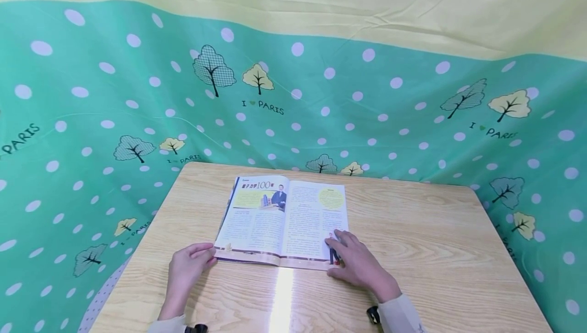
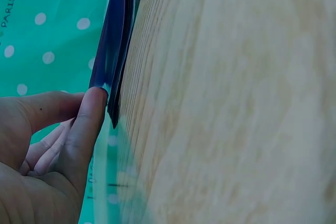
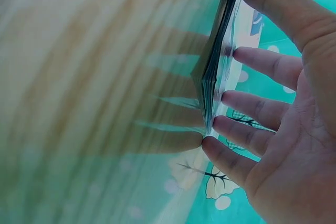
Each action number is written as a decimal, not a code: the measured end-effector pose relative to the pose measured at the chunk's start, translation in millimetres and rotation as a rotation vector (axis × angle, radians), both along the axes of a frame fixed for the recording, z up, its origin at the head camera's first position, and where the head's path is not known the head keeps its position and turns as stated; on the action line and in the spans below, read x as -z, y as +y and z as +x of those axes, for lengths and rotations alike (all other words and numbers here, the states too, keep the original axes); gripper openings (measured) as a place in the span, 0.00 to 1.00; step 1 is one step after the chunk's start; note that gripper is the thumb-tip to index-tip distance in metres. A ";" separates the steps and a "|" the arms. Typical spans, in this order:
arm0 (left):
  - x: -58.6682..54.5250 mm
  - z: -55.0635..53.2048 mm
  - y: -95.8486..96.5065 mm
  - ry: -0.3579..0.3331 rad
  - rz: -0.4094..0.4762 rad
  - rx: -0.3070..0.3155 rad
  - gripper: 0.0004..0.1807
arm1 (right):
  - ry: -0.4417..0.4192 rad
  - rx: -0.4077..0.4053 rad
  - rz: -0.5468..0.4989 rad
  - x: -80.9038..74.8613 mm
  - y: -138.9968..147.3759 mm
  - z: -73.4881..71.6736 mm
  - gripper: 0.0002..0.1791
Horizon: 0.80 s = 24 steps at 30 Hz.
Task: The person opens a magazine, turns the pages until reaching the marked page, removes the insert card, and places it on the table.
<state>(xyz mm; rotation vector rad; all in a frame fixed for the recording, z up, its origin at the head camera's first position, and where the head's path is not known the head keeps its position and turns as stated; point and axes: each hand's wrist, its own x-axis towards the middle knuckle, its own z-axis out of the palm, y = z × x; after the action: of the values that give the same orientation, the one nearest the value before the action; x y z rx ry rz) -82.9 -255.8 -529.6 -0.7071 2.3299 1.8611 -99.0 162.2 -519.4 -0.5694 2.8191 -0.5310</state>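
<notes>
An open magazine (image 1: 302,215) lies on the wooden table, with printed text, a figure at the upper left and a yellow circle at the upper right. My left hand (image 1: 187,271) pinches its lower left corner between thumb and index finger. In the left wrist view the pinched dark-edged sheets (image 2: 111,45) stand a little apart from the ones below. Spread over the lower right corner, my right hand (image 1: 359,265) rests its fingertips on the page, partly covering a small printed figure. The right wrist view shows its fingers (image 3: 262,106) fairly straight against the page stack (image 3: 210,85).
The light wooden table (image 1: 435,236) extends right of the magazine, with a bright glare streak near its front. A green dotted curtain (image 1: 321,93) printed with trees hangs behind and at both sides. Dark wrist straps sit at both sleeves.
</notes>
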 end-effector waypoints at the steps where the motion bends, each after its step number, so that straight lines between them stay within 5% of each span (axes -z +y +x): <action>1: 0.3 -0.1 -0.2 0.001 0.002 -0.001 0.16 | 0.000 -0.002 -0.002 -0.1 0.3 0.0 0.40; 13: -0.9 0.4 -1.1 -0.007 0.004 -0.005 0.17 | -0.025 -0.039 -0.052 -3.9 9.4 0.6 0.35; 19: -2.2 -0.1 -2.0 -0.009 -0.024 -0.001 0.18 | 0.028 -0.056 -0.092 -5.2 13.8 -0.4 0.27; 24: -4.2 -0.4 -3.1 -0.004 -0.062 -0.002 0.20 | 0.088 0.006 -0.163 -5.7 17.4 -0.9 0.23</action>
<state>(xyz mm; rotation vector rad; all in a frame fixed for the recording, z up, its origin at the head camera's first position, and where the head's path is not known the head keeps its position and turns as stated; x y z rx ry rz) -83.3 -258.9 -525.5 -0.7195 2.3943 1.7936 -100.0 179.6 -513.7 -0.6291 2.8784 -0.7603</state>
